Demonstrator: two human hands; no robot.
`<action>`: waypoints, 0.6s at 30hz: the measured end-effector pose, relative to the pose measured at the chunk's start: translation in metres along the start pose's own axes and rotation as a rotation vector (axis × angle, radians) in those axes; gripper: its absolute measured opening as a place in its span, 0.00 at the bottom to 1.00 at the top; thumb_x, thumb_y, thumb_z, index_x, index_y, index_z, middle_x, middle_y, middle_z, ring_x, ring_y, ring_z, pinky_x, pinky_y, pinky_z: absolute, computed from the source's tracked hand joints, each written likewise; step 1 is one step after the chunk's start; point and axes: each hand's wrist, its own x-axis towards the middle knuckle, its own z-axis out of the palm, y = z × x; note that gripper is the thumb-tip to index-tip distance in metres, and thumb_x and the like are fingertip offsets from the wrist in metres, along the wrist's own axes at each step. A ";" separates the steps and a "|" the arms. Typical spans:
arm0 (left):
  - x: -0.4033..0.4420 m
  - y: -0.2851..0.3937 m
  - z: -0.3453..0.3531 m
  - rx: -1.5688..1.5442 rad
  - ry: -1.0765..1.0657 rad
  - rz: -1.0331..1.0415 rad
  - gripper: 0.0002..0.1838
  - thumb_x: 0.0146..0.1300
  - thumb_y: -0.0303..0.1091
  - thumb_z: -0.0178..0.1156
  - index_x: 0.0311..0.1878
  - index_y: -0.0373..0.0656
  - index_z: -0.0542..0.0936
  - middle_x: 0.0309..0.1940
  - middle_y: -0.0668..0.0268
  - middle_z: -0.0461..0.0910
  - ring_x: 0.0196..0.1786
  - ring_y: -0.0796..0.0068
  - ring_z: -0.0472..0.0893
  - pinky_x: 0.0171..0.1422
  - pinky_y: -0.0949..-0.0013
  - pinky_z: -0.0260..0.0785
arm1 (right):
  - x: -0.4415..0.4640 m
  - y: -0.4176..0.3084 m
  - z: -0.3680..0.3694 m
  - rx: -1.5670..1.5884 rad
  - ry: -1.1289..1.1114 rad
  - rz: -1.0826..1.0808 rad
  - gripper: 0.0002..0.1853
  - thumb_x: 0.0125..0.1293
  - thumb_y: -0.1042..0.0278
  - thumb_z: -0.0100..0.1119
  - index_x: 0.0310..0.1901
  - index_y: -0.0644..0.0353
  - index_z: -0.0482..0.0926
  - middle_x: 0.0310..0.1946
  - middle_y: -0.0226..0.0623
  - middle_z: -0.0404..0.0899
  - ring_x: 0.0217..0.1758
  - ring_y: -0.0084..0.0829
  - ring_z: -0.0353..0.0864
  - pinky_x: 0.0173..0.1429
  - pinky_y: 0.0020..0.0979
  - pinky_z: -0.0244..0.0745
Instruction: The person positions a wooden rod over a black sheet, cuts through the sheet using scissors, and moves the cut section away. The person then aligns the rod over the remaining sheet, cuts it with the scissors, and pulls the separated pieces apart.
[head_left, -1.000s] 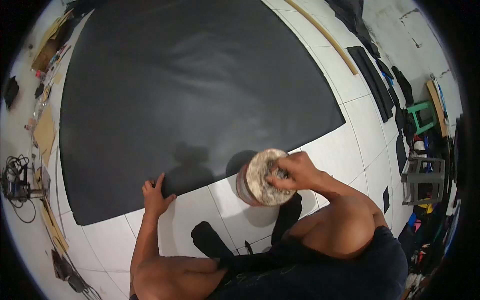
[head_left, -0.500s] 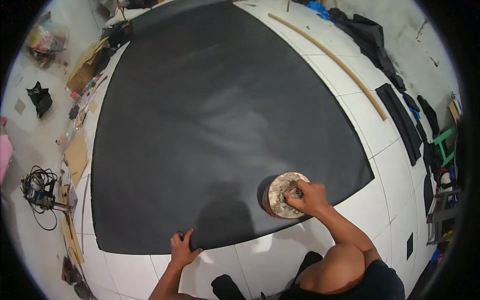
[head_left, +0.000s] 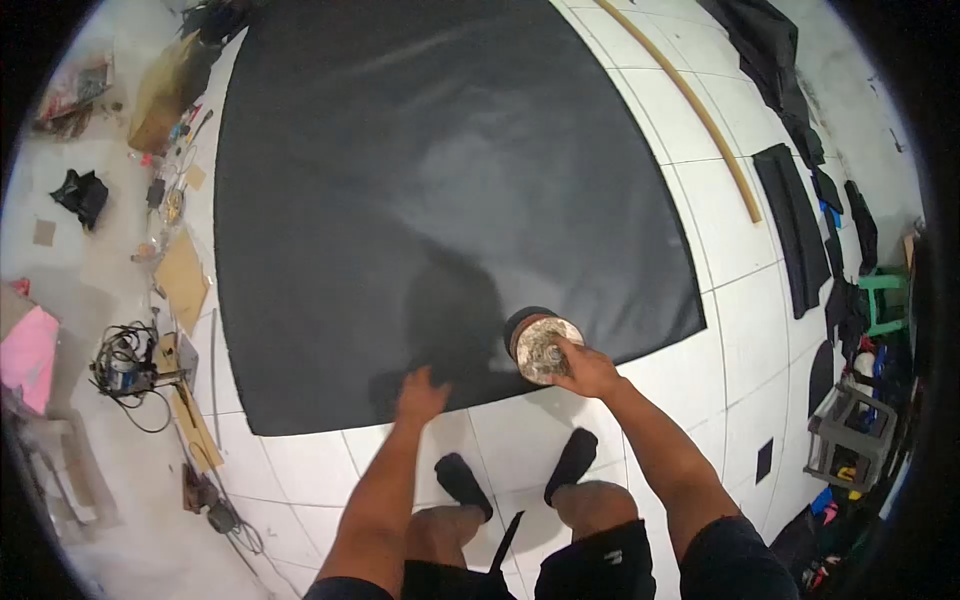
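Observation:
A large black sheet [head_left: 450,190], smooth like leatherette, lies spread on the floor. Near its front edge stands a round, drum-like block [head_left: 538,362] with a pale, worn top and reddish-brown side. My right hand [head_left: 588,372] grips this block, thumb and fingers at the middle of its top; the exact hold is partly hidden. Over the sheet's front edge is my left hand [head_left: 422,397], its fingers smeared by motion. Whether it touches the sheet I cannot tell.
White floor tiles [head_left: 740,310] surround the sheet. A long tan pole [head_left: 705,110] and black material pieces [head_left: 792,235] lie to the right, near a grey stool [head_left: 850,435]. On the left are a corded power tool [head_left: 125,370] and cardboard [head_left: 182,280]. My socked feet stand at the front.
My body has risen from a crouch and the view has shifted. My left hand has moved right along the sheet's front edge. My right hand stays on the block.

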 end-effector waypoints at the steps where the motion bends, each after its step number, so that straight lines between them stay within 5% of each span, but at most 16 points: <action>1: -0.026 0.051 -0.005 -0.246 -0.006 0.127 0.34 0.61 0.50 0.66 0.66 0.39 0.72 0.60 0.48 0.77 0.61 0.52 0.77 0.67 0.57 0.68 | -0.020 -0.012 -0.006 -0.022 0.015 0.037 0.36 0.61 0.50 0.66 0.64 0.59 0.64 0.40 0.53 0.83 0.43 0.52 0.84 0.45 0.48 0.77; 5: -0.159 0.164 -0.031 -0.376 -0.175 0.489 0.30 0.64 0.49 0.65 0.63 0.39 0.75 0.56 0.52 0.80 0.56 0.55 0.81 0.61 0.60 0.72 | -0.144 -0.059 -0.047 0.066 0.087 0.245 0.35 0.61 0.46 0.65 0.64 0.58 0.68 0.35 0.45 0.84 0.41 0.49 0.84 0.45 0.46 0.77; 7: -0.231 0.190 -0.070 -0.321 -0.281 0.444 0.30 0.64 0.50 0.65 0.63 0.40 0.75 0.56 0.51 0.80 0.56 0.55 0.81 0.61 0.60 0.72 | -0.225 -0.112 -0.103 0.152 -0.093 0.327 0.36 0.62 0.35 0.60 0.59 0.60 0.74 0.35 0.48 0.85 0.42 0.49 0.85 0.46 0.46 0.78; 8: -0.255 0.195 -0.083 -0.272 -0.320 0.392 0.31 0.64 0.52 0.64 0.63 0.40 0.75 0.55 0.51 0.80 0.55 0.55 0.81 0.61 0.59 0.73 | -0.270 -0.090 -0.074 0.078 -0.096 0.326 0.37 0.61 0.34 0.61 0.58 0.60 0.75 0.37 0.49 0.85 0.44 0.49 0.85 0.49 0.46 0.78; 12: -0.295 0.110 -0.103 0.004 -0.480 0.260 0.33 0.66 0.61 0.57 0.62 0.44 0.76 0.57 0.53 0.79 0.57 0.52 0.80 0.64 0.58 0.71 | -0.404 -0.140 -0.161 0.343 -0.080 0.716 0.31 0.60 0.40 0.64 0.48 0.65 0.82 0.37 0.49 0.86 0.43 0.45 0.86 0.50 0.39 0.79; 13: -0.341 0.160 -0.168 0.134 -0.560 0.193 0.33 0.66 0.61 0.56 0.62 0.44 0.77 0.57 0.52 0.79 0.59 0.51 0.78 0.65 0.57 0.69 | -0.433 -0.138 -0.173 0.439 -0.043 0.857 0.30 0.61 0.41 0.64 0.45 0.67 0.83 0.36 0.49 0.86 0.42 0.44 0.86 0.49 0.39 0.79; 14: -0.288 0.026 -0.111 0.317 -0.358 0.383 0.32 0.66 0.61 0.55 0.62 0.46 0.77 0.55 0.52 0.81 0.59 0.50 0.78 0.65 0.55 0.69 | -0.458 -0.126 -0.173 0.382 0.036 0.770 0.28 0.61 0.44 0.65 0.44 0.66 0.83 0.34 0.47 0.86 0.39 0.41 0.86 0.45 0.38 0.80; 15: -0.316 0.020 -0.153 0.292 -0.331 0.450 0.32 0.65 0.63 0.55 0.61 0.47 0.78 0.52 0.53 0.82 0.59 0.48 0.78 0.66 0.53 0.69 | -0.487 -0.102 -0.160 0.323 0.112 0.680 0.25 0.61 0.46 0.66 0.42 0.66 0.83 0.31 0.45 0.86 0.35 0.38 0.87 0.41 0.37 0.81; 16: -0.314 -0.006 -0.166 0.283 -0.242 0.092 0.32 0.63 0.66 0.55 0.56 0.49 0.81 0.51 0.51 0.81 0.58 0.46 0.78 0.63 0.51 0.70 | -0.518 -0.060 -0.115 0.417 0.219 0.810 0.23 0.61 0.48 0.67 0.40 0.66 0.82 0.29 0.42 0.85 0.31 0.34 0.86 0.37 0.35 0.80; 17: -0.299 -0.036 -0.186 0.677 -0.352 0.254 0.34 0.60 0.67 0.58 0.49 0.42 0.83 0.50 0.49 0.82 0.56 0.48 0.79 0.59 0.49 0.71 | -0.532 -0.022 -0.086 0.514 0.323 0.934 0.21 0.62 0.50 0.67 0.38 0.65 0.82 0.27 0.39 0.84 0.27 0.31 0.84 0.33 0.33 0.79; 18: -0.318 -0.024 -0.215 0.704 -0.276 0.114 0.31 0.59 0.63 0.61 0.43 0.39 0.83 0.48 0.47 0.83 0.53 0.49 0.80 0.56 0.47 0.71 | -0.543 -0.012 -0.098 0.588 0.288 0.971 0.20 0.63 0.51 0.67 0.37 0.65 0.82 0.27 0.38 0.84 0.25 0.29 0.83 0.29 0.32 0.78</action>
